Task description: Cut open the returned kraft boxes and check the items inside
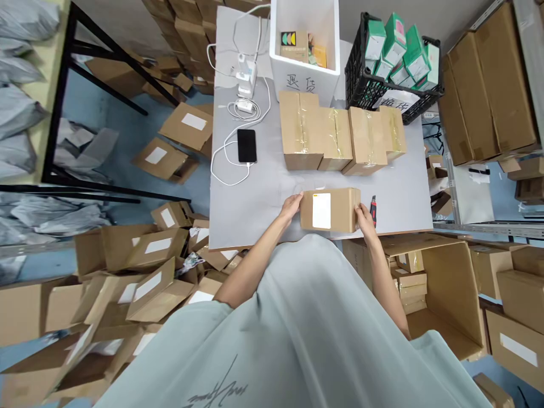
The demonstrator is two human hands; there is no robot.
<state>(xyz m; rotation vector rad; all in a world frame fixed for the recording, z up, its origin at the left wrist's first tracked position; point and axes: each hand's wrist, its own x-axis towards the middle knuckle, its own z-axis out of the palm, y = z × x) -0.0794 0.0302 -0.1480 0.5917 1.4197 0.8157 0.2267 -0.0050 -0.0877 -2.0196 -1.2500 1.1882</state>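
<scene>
- a small cardboard box [329,210] with a white label on top sits at the near edge of the grey tabletop [255,198].
- the left hand [291,207] presses its left end and the right hand [364,219] its right end, so both hands clamp it between them.
- a small red-and-black tool [373,210], possibly a cutter, lies just beside the right hand.
- a row of taped boxes [340,139] stands behind.
- a black phone [246,145] lies further left on a white cable.
</scene>
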